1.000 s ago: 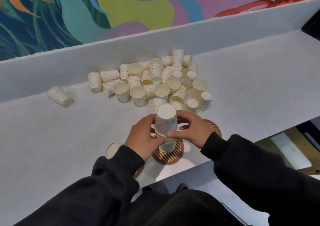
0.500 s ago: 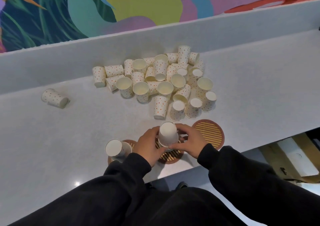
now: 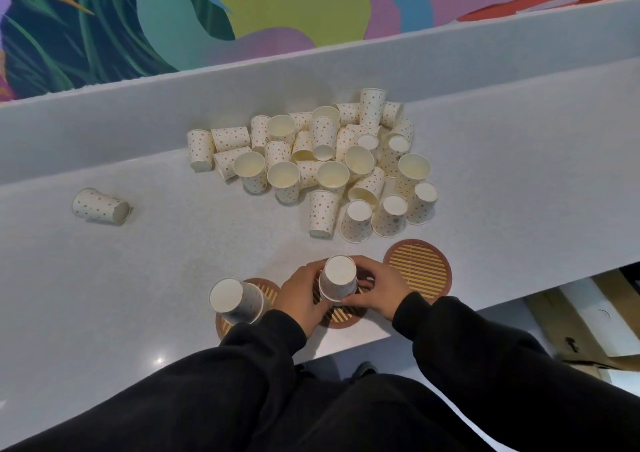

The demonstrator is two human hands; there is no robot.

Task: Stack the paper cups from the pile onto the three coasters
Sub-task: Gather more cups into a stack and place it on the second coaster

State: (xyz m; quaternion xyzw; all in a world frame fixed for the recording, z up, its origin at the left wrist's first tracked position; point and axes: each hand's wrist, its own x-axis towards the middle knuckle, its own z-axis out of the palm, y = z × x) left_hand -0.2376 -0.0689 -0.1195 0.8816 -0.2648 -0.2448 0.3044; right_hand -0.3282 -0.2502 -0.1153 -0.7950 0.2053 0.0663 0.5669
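On the grey tabletop (image 3: pixel 138 278), both the left hand (image 3: pixel 300 296) and right hand (image 3: pixel 379 289) curl fingers around an upside-down cup (image 3: pixel 338 282) on the middle coaster (image 3: pixel 343 315), near the pile (image 3: pixel 322 161).

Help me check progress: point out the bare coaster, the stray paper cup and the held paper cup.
bare coaster (image 3: pixel 417 271), head view, striped centre.
stray paper cup (image 3: pixel 93 204), head view, side wall.
held paper cup (image 3: pixel 341 271), head view, upturned base.

The pale grey tabletop (image 3: pixel 519 174) carries a loose pile of dotted paper cups (image 3: pixel 325 164) toward the back — some upright, some inverted, some on their sides. One lone cup (image 3: pixel 100 206) lies on its side well apart at the left. Three round striped coasters (image 3: pixel 417 271) sit along the near edge.
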